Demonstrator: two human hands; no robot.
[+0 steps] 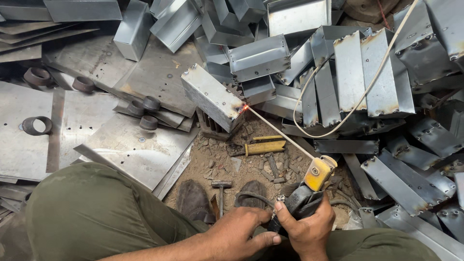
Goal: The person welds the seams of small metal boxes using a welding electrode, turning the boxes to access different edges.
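The right hand (307, 227) is clamped around the dark grip of a welding electrode holder (309, 186), whose yellow head sits just above the knuckles. From that head a thin welding rod (278, 130) runs up and away to the left, well ahead of the hand, and its glowing tip touches the lower corner of a tilted sheet-metal box (212, 96). The box rests on a small dark stand (212, 126) set in the dirt.

The left hand (241, 232) lies just beside the right one, fingers curled together near the base of the holder; whether it grips the handle or the dark cable (249, 195) looping there is hard to tell from this angle.

Just ahead of both hands, between two worn shoes (193, 200), a small hammer (221, 191) lies on the ground. Farther ahead, a yellow-handled wire brush (263, 146) lies under the rod's line. A pale cable (367, 87) curves away over a heap of finished metal boxes (377, 72) beyond the right hand. Off to the left, flat steel sheets (135, 145) carry several short rusty pipe rings (37, 125)
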